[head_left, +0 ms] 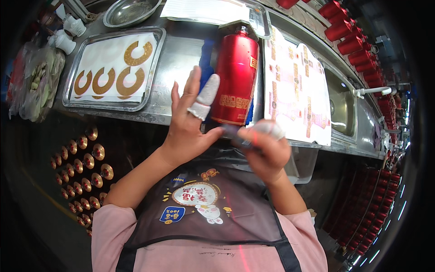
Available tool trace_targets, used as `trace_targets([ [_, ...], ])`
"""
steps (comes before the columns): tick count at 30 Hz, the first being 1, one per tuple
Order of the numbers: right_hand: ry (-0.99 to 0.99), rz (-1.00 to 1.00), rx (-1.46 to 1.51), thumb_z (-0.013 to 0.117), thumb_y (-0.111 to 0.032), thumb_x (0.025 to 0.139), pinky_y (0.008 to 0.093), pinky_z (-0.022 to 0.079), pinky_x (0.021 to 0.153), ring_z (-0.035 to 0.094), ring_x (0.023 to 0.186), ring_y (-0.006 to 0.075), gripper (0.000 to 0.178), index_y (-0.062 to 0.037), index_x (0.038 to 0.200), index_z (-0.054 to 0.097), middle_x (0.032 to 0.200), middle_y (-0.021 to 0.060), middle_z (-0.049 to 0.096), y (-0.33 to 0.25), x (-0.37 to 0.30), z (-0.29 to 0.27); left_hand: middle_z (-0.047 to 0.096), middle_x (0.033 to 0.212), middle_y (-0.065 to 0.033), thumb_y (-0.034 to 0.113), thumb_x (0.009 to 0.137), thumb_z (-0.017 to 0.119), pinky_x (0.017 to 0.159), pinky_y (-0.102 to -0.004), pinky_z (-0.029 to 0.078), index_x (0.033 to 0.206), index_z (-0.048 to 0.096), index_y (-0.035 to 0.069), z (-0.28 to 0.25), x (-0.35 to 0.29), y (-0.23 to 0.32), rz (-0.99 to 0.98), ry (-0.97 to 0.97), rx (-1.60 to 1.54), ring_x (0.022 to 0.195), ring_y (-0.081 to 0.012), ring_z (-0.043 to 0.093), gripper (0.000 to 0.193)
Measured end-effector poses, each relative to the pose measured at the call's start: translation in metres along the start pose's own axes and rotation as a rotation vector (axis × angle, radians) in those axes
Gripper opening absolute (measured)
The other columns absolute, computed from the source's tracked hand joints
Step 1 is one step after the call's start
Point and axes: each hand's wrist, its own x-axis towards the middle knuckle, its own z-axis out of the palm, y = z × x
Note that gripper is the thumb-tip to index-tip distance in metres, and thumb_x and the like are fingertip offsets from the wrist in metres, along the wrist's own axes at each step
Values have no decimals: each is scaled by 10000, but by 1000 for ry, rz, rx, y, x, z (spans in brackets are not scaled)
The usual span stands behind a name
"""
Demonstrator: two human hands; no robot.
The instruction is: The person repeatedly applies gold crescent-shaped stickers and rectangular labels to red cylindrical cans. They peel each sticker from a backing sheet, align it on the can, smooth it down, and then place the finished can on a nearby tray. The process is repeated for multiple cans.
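Observation:
A glossy red bottle point(233, 77) with gold markings lies on a blue cloth point(207, 63) on the metal bench, its neck pointing away from me. My left hand point(188, 115) is beside the bottle's left side, fingers stretched out and holding nothing. A white cover sits on one of its fingers, and the thumb reaches toward the bottle's base. Close to that base, my right hand point(269, 152) is curled around a small dark object point(244, 141). Motion blurs the object, so its kind is unclear. White covering also shows on the right hand.
Left on the bench, a metal tray point(158, 45) holds several gold C-shaped labels point(130, 82). A sheet of labels point(290, 81) lies right, before a sink point(342, 113) with a white tap point(371, 91). Red bottles point(342, 34) line the far right; gold-and-red pieces point(87, 161) stand lower left.

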Motion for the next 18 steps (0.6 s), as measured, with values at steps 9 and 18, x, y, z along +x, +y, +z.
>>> trace_targets([
  [9,-9,391,129,836,-113,826,270,497,733,616,789,114,218,-12,971,707,838,47,670,41,31,-8,224,1648,-304,379,721,887,1177,-676,179,1600,345,94,22,30,10,30,-44,-6,1504,-464,307,1071],
  [18,200,-29,-27,804,29,763,321,515,711,664,762,232,216,-41,941,705,827,98,688,66,78,-1,252,1661,-249,467,689,910,1195,-664,164,1556,399,54,13,21,-6,2,-169,-73,1515,-422,306,1088],
])
